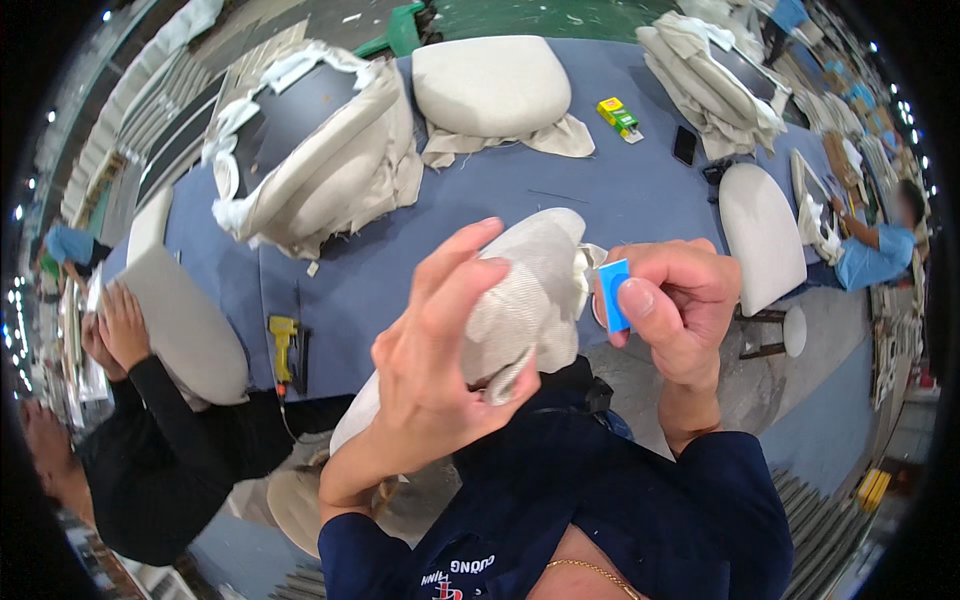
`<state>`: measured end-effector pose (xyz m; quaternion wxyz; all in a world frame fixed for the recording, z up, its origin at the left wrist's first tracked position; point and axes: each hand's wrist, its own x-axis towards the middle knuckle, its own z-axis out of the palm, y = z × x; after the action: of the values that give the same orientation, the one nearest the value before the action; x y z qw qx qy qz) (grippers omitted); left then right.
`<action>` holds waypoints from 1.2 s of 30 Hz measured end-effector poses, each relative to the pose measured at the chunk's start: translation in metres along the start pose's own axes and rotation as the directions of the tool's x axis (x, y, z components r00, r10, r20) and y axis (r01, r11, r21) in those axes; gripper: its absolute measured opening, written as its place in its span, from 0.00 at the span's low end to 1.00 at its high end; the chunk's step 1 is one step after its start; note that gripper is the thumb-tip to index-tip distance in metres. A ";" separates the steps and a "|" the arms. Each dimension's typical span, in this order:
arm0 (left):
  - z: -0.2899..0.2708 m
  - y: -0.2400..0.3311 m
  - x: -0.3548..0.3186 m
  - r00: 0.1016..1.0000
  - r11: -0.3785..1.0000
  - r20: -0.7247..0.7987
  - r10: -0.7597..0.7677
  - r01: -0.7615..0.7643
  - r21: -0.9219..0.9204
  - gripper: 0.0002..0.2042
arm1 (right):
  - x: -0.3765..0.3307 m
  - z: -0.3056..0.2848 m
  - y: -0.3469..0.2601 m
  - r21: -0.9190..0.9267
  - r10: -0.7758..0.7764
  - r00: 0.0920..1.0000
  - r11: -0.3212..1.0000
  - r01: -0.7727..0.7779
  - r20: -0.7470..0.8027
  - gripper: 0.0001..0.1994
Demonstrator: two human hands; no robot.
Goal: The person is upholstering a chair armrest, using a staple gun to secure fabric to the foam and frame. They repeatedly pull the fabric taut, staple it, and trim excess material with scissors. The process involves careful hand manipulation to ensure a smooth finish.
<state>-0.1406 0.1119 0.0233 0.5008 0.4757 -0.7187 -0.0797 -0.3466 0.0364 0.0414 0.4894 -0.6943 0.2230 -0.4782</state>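
My left hand (425, 360) is curled around a padded piece in light beige ribbed fabric (535, 290), held up in front of my chest. The thumb presses near its lower fabric edge, and the fingers spread along its left side. My right hand (680, 300) pinches a small flat blue piece (614, 296) between thumb and curled fingers, close to the pad's right edge. Loose fabric shows at that edge, between the pad and the blue piece. Whether the blue piece carries a blade cannot be made out.
The blue-covered table (440, 230) bears upholstered seats (490, 85), a yellow-green box (619, 118), a black phone (685, 145) and a yellow tool (284, 350) with a cord. A co-worker in black (180, 450) handles a beige panel (185, 325) at left. A stool (793, 331) stands at right.
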 end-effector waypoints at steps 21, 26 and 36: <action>0.003 0.027 -0.023 0.998 1.000 0.060 -0.010 0.009 0.020 0.39 | 0.008 0.011 -0.001 -0.112 0.022 0.941 0.994 0.017 0.337 0.08; 0.002 0.033 -0.021 0.995 0.999 0.098 -0.016 0.013 0.037 0.39 | 0.010 0.005 0.000 -0.084 0.011 0.927 0.996 0.022 0.375 0.09; 0.016 0.018 -0.017 0.999 0.999 0.025 -0.022 0.022 -0.027 0.38 | 0.020 -0.004 0.008 -0.058 0.069 0.905 0.997 -0.049 0.420 0.13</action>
<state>-0.1635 0.1292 0.0150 0.4973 0.4757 -0.7185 -0.1009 -0.3402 0.0157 0.0438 0.5244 -0.7851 0.1437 -0.2966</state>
